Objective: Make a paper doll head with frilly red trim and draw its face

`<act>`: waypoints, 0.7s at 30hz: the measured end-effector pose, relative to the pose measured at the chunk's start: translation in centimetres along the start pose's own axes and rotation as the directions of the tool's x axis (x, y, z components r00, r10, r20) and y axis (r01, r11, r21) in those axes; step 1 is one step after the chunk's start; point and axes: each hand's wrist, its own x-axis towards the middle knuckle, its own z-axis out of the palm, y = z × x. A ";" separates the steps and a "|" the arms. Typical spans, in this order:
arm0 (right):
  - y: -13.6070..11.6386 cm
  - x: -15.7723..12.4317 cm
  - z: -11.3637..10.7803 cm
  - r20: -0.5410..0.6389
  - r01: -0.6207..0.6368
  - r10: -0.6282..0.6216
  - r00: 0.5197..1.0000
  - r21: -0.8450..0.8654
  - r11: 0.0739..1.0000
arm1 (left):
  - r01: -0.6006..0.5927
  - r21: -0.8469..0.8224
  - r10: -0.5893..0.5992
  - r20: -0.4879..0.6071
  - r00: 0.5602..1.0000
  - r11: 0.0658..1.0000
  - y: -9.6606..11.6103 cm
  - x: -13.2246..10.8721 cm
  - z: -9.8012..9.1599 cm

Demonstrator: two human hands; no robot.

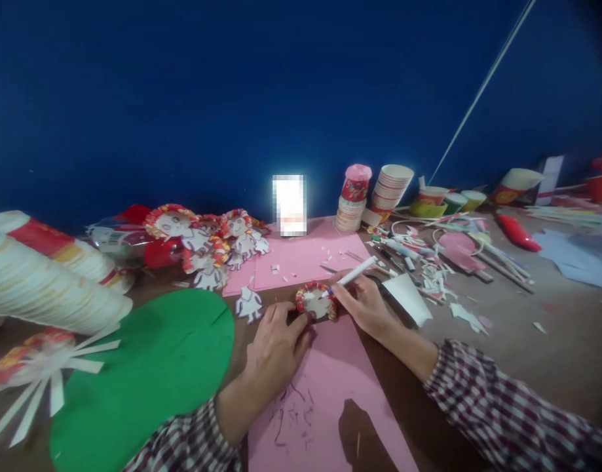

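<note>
In front of me lies a small round paper doll face (318, 306) with a red and yellow ruffled rim. My left hand (277, 344) grips its left and lower edge with bent fingers. A white marker pen (358, 269) is pinched in my right hand (363, 303), its purple tip at the upper right part of the face. Just left of the face is a white paper doll body (249, 305) with a dark outline. Beneath my forearms and hands runs a pink sheet (325, 387) with dark pen marks on it.
Finished-looking paper dolls (202, 239) are heaped at the back left. Stacked paper cups (50, 282) lie on the left beside a green paper shape (158, 373). More cup stacks (392, 190) stand behind. Pens and paper scraps (428, 262) litter the right; a lit, pixelated screen (291, 206) faces me.
</note>
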 end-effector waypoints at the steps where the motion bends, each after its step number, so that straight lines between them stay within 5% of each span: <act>1: -0.1 -0.1 0.1 0.021 0.002 -0.002 1.000 -0.008 1.000 | 0.005 -0.003 -0.005 0.007 1.000 1.000 0.0 0.0 0.0; 10: -0.2 -0.2 0.4 0.092 -0.026 0.031 0.995 -0.052 0.998 | 0.007 -0.071 -0.008 -0.019 1.000 0.997 0.4 -0.3 -0.3; 14: -0.3 -0.1 0.3 0.053 0.020 -0.017 0.998 -0.061 0.998 | 0.050 -0.206 -0.075 -0.112 0.991 0.977 -0.1 -0.2 -0.3; 21: -0.4 0.0 0.2 0.002 0.037 -0.037 0.999 -0.077 0.996 | 0.084 -0.391 -0.131 -0.095 0.987 0.916 -0.9 0.2 -0.2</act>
